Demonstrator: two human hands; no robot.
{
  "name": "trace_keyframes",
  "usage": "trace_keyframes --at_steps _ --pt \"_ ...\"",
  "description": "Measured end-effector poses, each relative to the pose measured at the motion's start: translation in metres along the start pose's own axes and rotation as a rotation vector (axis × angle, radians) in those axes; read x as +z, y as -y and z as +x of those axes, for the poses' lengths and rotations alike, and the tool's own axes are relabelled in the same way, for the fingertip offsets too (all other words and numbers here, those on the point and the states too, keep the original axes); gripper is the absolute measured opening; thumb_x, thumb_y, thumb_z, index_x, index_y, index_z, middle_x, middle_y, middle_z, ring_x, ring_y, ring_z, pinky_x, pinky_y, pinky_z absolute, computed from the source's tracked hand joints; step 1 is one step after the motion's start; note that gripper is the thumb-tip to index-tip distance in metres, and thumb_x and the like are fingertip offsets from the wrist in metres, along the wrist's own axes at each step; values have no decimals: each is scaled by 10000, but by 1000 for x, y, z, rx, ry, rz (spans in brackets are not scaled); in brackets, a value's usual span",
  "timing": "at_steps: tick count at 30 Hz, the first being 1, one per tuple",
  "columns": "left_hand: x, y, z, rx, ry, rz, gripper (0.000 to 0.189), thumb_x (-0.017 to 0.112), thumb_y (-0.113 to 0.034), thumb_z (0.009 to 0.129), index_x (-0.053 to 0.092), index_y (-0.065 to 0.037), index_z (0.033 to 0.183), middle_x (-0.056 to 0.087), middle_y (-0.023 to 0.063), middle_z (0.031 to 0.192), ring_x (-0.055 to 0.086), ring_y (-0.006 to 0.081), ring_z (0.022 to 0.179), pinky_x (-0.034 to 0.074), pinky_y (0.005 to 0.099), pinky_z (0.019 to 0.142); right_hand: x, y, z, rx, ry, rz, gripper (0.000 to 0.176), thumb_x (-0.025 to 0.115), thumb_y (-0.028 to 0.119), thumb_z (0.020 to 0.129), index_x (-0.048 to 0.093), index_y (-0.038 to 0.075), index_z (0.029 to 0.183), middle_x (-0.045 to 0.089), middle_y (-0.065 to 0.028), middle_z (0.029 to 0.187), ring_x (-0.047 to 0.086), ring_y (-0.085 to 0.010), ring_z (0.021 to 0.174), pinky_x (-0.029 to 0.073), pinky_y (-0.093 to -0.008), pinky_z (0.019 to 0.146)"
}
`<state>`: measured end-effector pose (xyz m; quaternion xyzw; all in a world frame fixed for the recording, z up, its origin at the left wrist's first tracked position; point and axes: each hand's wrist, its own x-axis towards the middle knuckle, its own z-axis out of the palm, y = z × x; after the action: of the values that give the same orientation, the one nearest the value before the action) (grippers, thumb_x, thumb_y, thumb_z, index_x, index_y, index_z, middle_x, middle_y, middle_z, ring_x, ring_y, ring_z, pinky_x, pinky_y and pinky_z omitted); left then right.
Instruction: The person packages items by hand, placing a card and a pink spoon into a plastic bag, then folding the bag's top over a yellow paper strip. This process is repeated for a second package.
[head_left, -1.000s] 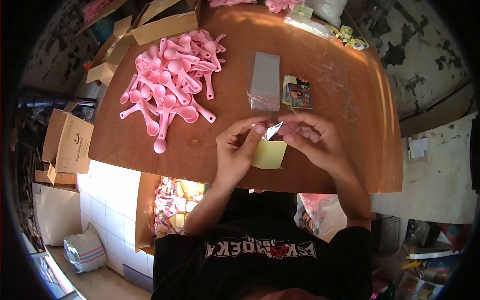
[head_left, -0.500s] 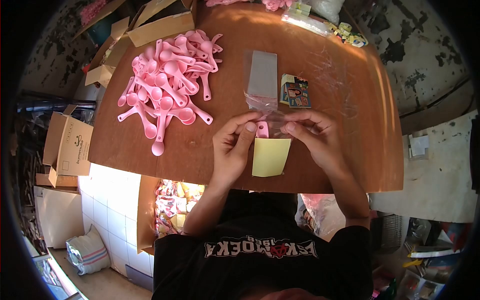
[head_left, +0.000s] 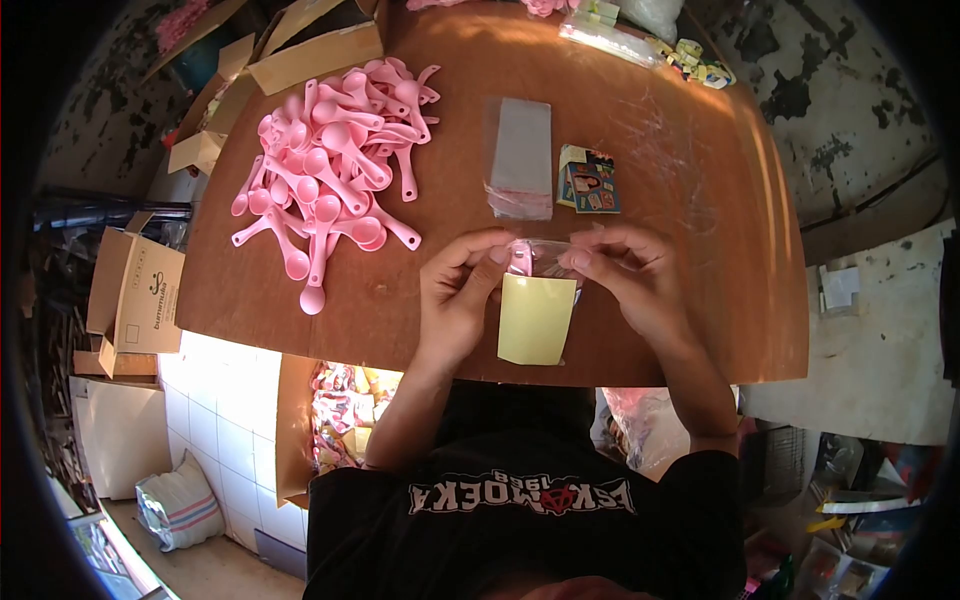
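Observation:
Between my hands hangs a clear plastic bag (head_left: 552,256), its upper edge pinched at both sides. My left hand (head_left: 458,298) closes thumb and fingers on the left corner; my right hand (head_left: 638,285) pinches the right one. Inside the bag is a plain yellow card (head_left: 537,322). The holed handle end of a pink measuring spoon (head_left: 521,259) shows above the card, close to my left thumb; the rest of the spoon is hidden. Just beyond lie a stack of flat clear bags (head_left: 522,150) and a small stack of printed cards (head_left: 592,187).
A large heap of pink measuring spoons (head_left: 335,150) covers the left of the brown table (head_left: 450,190). Open cardboard boxes (head_left: 318,48) stand at the far left. Plastic-wrapped items (head_left: 612,42) and yellow scraps (head_left: 695,65) lie at the far right edge.
The bag with its card has come slightly lower and nearer to me, and its mouth looks stretched wider. Both hands keep their pinch; the left has shifted slightly left.

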<state>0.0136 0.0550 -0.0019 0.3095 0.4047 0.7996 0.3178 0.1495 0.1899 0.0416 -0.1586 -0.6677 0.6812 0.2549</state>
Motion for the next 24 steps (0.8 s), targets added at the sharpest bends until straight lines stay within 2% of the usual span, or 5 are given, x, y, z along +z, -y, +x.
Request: trace_keyframes --at_steps 10,12,17,20,24 --pt "-5 3 0 24 5 -16 131 528 -73 927 625 -7 984 654 31 844 553 46 659 425 183 566 -9 -1 -1 -18 147 -30 135 589 -52 844 658 -50 960 672 -114 932 631 -137 882 510 -258 799" --pt "-6 3 0 20 14 -23 126 515 -64 930 620 -7 969 652 31 857 552 45 664 426 183 569 -9 -1 -1 -101 168 -59 140 565 -69 849 653 -54 957 669 -111 938 629 -133 882 506 -254 805" --pt "-7 -1 -2 26 34 -5 129 487 -61 936 599 0 956 643 45 882 551 49 679 427 181 584 -8 -1 -1 -132 190 -47 145 565 -69 845 643 -50 966 664 -105 942 621 -128 901 502 -254 803" --pt "-8 -6 -3 -39 88 -193 153 480 -101 947 581 10 976 636 64 930 552 63 690 439 188 598 -10 3 -1 -110 205 -56 152 605 -46 831 633 -46 981 663 -102 944 617 -124 911 498 -254 803" --pt "-11 -5 -4 49 148 12 149 563 -20 888 545 28 1028 619 113 1002 604 130 848 503 239 729 1 -3 -4 -197 204 -89 250 696 -8 782 612 -23 1017 653 -94 942 620 -122 908 498 -254 793"
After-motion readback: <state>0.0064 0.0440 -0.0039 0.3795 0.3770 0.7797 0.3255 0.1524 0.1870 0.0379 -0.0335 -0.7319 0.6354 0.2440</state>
